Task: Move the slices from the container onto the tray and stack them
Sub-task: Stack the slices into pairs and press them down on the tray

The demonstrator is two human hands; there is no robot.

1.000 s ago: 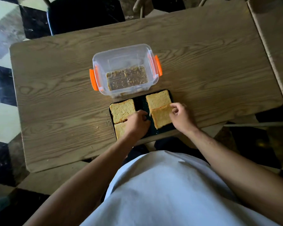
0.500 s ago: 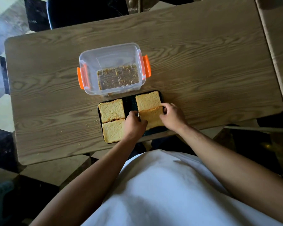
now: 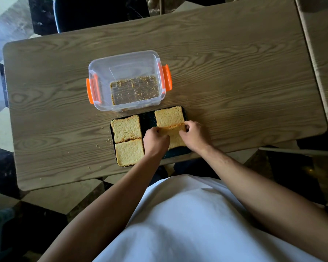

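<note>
A dark tray [image 3: 147,119] lies near the table's front edge with several toast slices on it. Two slices [image 3: 126,128] [image 3: 129,152] fill its left side. On the right, a far slice [image 3: 169,116] lies flat. My left hand [image 3: 156,141] and my right hand [image 3: 195,136] both pinch the near right slice [image 3: 175,135], whose far edge is lifted and overlaps the far slice. The clear container [image 3: 125,80] with orange clips stands just behind the tray and holds only crumbs.
The wooden table [image 3: 235,82] stretches wide to the right and left of the tray. Crumbs lie left of the tray. A second table edge [image 3: 322,53] is at the far right. A dark chair [image 3: 95,14] stands beyond the table.
Both hands have closed on the near right slice and raised its far edge up over the far slice. The camera view has shifted slightly.
</note>
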